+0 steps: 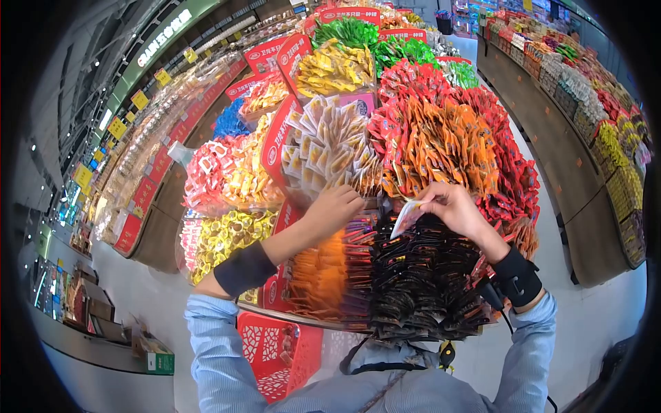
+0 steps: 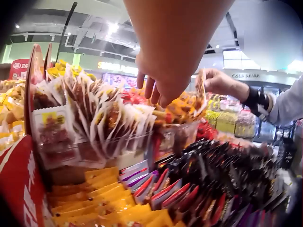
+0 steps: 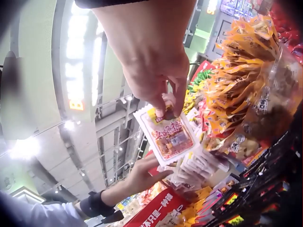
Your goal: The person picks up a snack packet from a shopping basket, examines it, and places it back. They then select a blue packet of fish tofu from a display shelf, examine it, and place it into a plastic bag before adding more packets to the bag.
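Note:
My right hand [image 1: 451, 206] pinches the top edge of a small white snack packet [image 3: 169, 136], between thumb and fingers. The packet has a clear window with reddish food inside and hangs over the black packets [image 1: 423, 275]. My left hand [image 1: 335, 212] is at the near edge of the upright white packets [image 1: 323, 141]. In the left wrist view its fingers [image 2: 155, 92] hang down loosely beside these packets, with nothing seen between them. The right wrist view shows the left hand [image 3: 142, 174] reaching toward the same white bundle.
Orange packets [image 1: 441, 148] and red packets [image 1: 509, 165] are heaped at the right, with yellow packets [image 1: 334, 69] behind. Nearer lie orange-yellow packets [image 1: 317, 272]. Red sign dividers [image 1: 275, 144] stand on the left. A red basket [image 1: 310, 351] is below the display edge.

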Available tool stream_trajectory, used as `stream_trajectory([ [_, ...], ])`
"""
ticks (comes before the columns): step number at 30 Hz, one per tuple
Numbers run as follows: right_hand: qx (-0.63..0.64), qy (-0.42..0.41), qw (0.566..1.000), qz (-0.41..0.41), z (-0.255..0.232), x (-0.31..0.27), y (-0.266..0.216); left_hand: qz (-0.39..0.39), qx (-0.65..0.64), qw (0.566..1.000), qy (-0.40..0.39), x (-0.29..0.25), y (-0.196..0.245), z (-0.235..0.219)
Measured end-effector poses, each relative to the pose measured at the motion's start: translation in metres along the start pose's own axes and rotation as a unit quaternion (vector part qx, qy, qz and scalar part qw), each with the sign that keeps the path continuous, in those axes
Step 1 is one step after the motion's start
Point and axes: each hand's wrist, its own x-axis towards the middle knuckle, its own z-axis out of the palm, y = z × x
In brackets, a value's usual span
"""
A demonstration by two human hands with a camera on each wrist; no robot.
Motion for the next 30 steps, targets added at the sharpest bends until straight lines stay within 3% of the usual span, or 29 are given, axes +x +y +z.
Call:
stream_trajectory([
  [1, 0.027, 0.004, 0.999, 0.022, -0.004, 0.008, -0.004, 0.044, 0.039, 0.998, -0.012, -0.001, -0.010, 0.008],
  [2, -0.024, 0.015, 0.999, -0.022, -0.009, 0.018, 0.002, 0.056, 0.056, 0.997, -0.015, -0.002, -0.017, 0.018],
  [6, 0.058, 0.013, 0.995, -0.077, -0.003, 0.051, 0.000, 0.104, 0.165, 0.979, -0.060, 0.009, -0.039, 0.035],
  [8, -0.001, -0.005, 0.992, -0.128, 0.004, 0.065, 0.001, 0.122, 0.218, 0.965, -0.076, 0.010, -0.044, 0.036],
  [11, -0.131, -0.017, 0.962, -0.240, 0.018, 0.088, 0.016, 0.120, 0.175, 0.973, -0.087, 0.009, -0.056, 0.038],
  [18, -0.178, -0.023, 0.943, -0.279, 0.047, 0.112, 0.037, 0.123, 0.151, 0.977, -0.083, 0.010, -0.062, 0.032],
  [23, -0.216, 0.038, 0.937, -0.273, 0.059, 0.115, 0.040, 0.135, 0.144, 0.978, -0.068, 0.009, -0.069, 0.033],
  [27, -0.382, -0.093, 0.862, -0.320, 0.050, 0.112, 0.031, 0.167, 0.128, 0.977, 0.033, 0.007, -0.075, 0.035],
  [30, -0.430, -0.127, 0.833, -0.323, 0.047, 0.108, 0.025, 0.170, 0.139, 0.976, 0.012, 0.007, -0.069, 0.029],
])
